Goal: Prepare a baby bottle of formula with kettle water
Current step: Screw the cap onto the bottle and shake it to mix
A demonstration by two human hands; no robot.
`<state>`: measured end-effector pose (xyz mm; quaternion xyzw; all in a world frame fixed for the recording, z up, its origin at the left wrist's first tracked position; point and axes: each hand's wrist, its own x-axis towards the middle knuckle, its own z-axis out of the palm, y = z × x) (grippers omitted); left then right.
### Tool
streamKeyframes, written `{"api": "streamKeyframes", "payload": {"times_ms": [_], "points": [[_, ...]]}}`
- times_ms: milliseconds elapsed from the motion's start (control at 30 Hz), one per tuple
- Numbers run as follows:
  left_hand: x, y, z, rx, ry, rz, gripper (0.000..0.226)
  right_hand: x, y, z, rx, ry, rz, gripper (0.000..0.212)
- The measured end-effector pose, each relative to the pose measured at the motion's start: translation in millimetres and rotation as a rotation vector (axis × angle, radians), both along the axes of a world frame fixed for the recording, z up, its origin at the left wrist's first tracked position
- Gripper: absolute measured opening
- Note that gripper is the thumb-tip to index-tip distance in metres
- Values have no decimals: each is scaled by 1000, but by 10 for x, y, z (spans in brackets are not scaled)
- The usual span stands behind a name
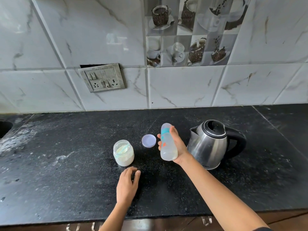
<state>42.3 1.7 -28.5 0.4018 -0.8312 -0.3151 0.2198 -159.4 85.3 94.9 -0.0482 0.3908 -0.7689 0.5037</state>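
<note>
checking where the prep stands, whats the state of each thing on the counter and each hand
baby bottle: held off the counter in the right hand, cloudy liquid inside
formula jar: open, powder and scoop inside
jar lid: off, lying on the counter
kettle: upright, lid closed
left hand: empty, resting on the counter

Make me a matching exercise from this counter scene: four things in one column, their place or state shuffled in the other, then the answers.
Things
1. baby bottle
2. formula jar
3. purple lid
4. kettle

Place or state
A. lying flat on the counter, between jar and bottle
B. standing right of the bottle, lid shut
C. held off the counter in the right hand
D. open, scoop inside, just beyond the left hand

Pairs: 1-C, 2-D, 3-A, 4-B
</note>
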Motion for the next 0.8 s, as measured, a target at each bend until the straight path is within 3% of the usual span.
{"api": "streamKeyframes", "payload": {"times_ms": [200, 300, 367, 467, 600, 733, 800], "points": [[146, 11, -213, -73, -94, -16, 61, -115, -172, 52, 46, 61, -143, 34], [119, -1, -244, -94, -120, -51, 60, -253, -277, 100, 49, -191, -272, 56], [103, -24, -253, -110, -133, -82, 59, -260, -269, 103, 64, -263, -228, 66], [98, -48, -281, -129, -158, -105, 60, -230, -262, 148, 41, -265, -163, 62], [94, -43, -281, -132, -184, -116, 62, -330, -314, 230, -10, -385, -281, 55], [93, -54, -284, -140, -210, -128, 65, -236, -219, 182, 24, -320, -136, 54], [88, -62, -286, -146, -218, -136, 65, -231, -219, 230, -21, -329, -205, 43]]}}
